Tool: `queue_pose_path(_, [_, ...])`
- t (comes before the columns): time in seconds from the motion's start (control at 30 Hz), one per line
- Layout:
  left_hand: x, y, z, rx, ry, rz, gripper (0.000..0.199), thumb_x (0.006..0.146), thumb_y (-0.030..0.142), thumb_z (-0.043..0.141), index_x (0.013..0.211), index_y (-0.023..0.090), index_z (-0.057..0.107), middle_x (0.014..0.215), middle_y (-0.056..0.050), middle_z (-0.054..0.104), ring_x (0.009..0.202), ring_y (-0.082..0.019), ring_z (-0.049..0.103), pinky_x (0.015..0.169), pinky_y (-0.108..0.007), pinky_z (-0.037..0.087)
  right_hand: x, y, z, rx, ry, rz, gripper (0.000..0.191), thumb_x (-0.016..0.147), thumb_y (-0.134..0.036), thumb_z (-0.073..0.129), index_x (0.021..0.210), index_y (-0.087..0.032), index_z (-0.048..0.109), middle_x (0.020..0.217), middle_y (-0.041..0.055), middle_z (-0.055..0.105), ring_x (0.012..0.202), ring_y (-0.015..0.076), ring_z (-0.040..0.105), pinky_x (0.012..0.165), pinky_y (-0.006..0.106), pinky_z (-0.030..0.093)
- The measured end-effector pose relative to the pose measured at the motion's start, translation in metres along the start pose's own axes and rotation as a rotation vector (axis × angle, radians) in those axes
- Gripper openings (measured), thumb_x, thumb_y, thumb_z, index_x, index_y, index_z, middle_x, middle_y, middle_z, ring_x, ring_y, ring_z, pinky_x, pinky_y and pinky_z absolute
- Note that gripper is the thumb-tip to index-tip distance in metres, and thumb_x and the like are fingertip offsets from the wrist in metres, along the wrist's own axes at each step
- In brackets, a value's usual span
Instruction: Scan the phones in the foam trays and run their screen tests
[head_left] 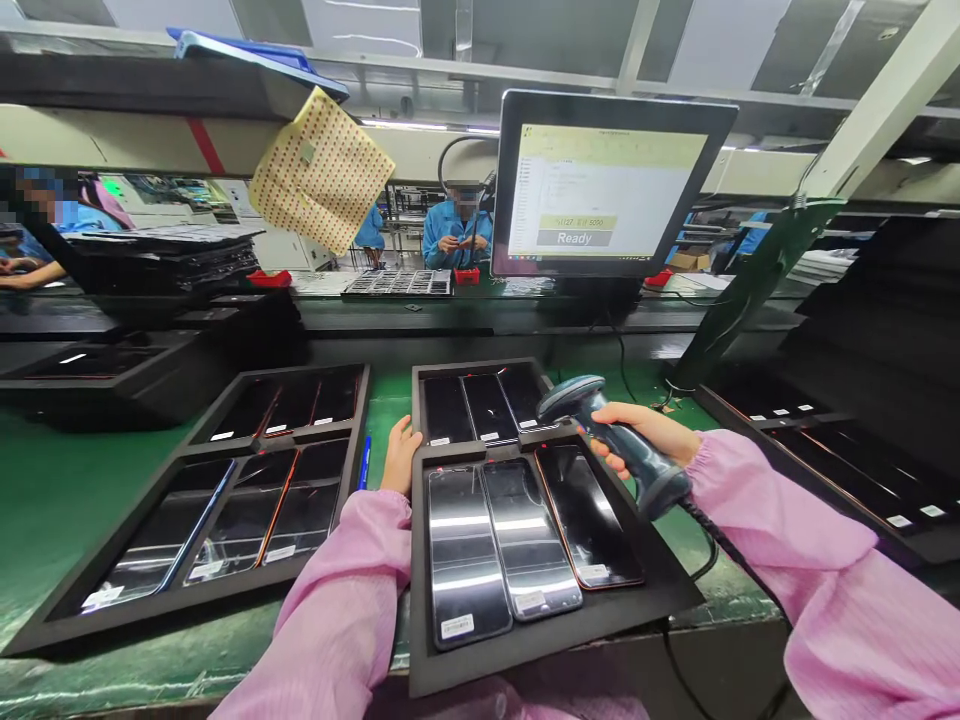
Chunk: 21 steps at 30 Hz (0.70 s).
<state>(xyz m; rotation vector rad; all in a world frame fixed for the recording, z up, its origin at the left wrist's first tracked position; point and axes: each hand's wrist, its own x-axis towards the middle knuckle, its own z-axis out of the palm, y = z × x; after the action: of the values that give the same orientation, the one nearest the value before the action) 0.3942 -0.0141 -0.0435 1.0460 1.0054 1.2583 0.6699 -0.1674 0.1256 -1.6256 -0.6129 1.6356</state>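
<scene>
My right hand [651,430] is wrapped around the handle of a dark barcode scanner [628,440], its head above the right side of a black foam tray [540,645]. In that tray lie phones with dark glossy faces and small white labels, among them a phone [469,550] at the front left and an orange-edged phone [589,515] at the right. My left hand [401,455] grips the tray's left edge, with part of its fingers hidden. A cable runs from the scanner's handle down past my right sleeve.
Another foam tray [60,610] of phones lies at left, beside a blue pen [364,462]. More trays with phones [825,470] stand at right. A monitor [607,190] showing "Ready" is mounted ahead. A spotted yellow sheet [322,170] hangs overhead. A co-worker [456,232] sits beyond.
</scene>
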Motion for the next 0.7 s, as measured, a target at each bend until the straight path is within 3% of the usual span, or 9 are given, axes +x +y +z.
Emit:
queue_pose_path(0.2, [-0.001, 0.001, -0.001, -0.002, -0.010, -0.008, 0.051, 0.072, 0.033, 0.060, 0.119, 0.021, 0.047, 0.109, -0.007, 0.062, 0.102, -0.021, 0.059, 0.086, -0.033, 0.047, 0.017, -0.010, 0.019, -0.114, 0.080, 0.081, 0.022, 0.088, -0.030, 0.035, 0.075, -0.016, 0.045, 0.046, -0.0009, 0.048, 0.034, 0.0100, 0.045, 0.033, 0.021, 0.041])
queue_pose_path(0.43, [-0.001, 0.001, -0.004, -0.037, -0.044, -0.007, 0.052, 0.070, 0.033, 0.064, 0.117, 0.020, 0.048, 0.110, -0.008, 0.062, 0.104, -0.022, 0.059, 0.089, -0.034, 0.046, 0.032, -0.014, 0.017, -0.085, 0.057, 0.034, 0.021, 0.088, -0.031, 0.035, 0.076, -0.016, 0.044, 0.047, -0.0017, 0.048, 0.034, 0.0097, 0.045, 0.032, 0.020, 0.041])
queue_pose_path(0.7, [0.008, -0.009, -0.006, -0.084, -0.022, 0.006, 0.054, 0.067, 0.034, 0.065, 0.116, 0.020, 0.048, 0.109, -0.008, 0.063, 0.101, -0.022, 0.060, 0.088, -0.036, 0.046, 0.031, -0.013, 0.019, -0.064, 0.035, 0.062, 0.025, 0.088, -0.032, 0.033, 0.075, -0.015, 0.046, 0.046, -0.0009, 0.048, 0.034, 0.0095, 0.045, 0.032, 0.019, 0.041])
